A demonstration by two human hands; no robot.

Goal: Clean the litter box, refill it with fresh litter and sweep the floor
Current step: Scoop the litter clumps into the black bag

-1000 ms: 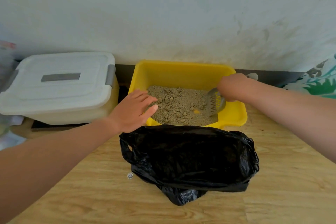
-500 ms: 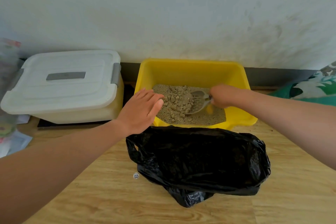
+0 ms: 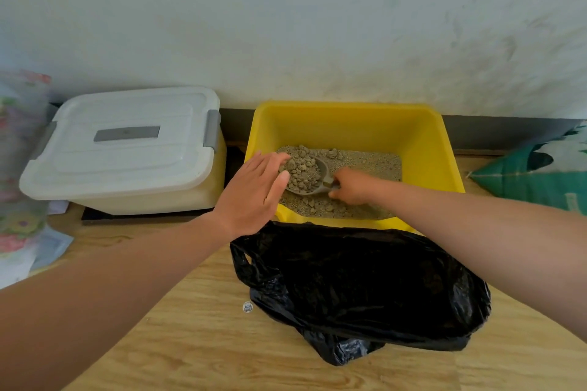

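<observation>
Left hand point(image 3: 251, 197) flat, right hand point(image 3: 351, 186) gripping scoop point(image 3: 317, 190) — bag point(image 3: 359, 289) fronts box point(image 3: 349, 130).

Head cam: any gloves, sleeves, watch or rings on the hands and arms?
Left hand and right hand ungloved; left forearm and right forearm bare to the frame edge, no sleeve, watch or band. No ring on the left fingers; the right hand's are mostly hidden.

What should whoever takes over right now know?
Left hand: open, fingers straight, over the front-left corner of the litter box, beside the scoop.
Right hand: grips the scoop handle; scoop is loaded with clumps, low inside the box.
Black bag lies on the floor in front of the box.
Done: one scoopful gathered.
Left: tip it into the bag, finish sifting, refill, sweep.
</observation>
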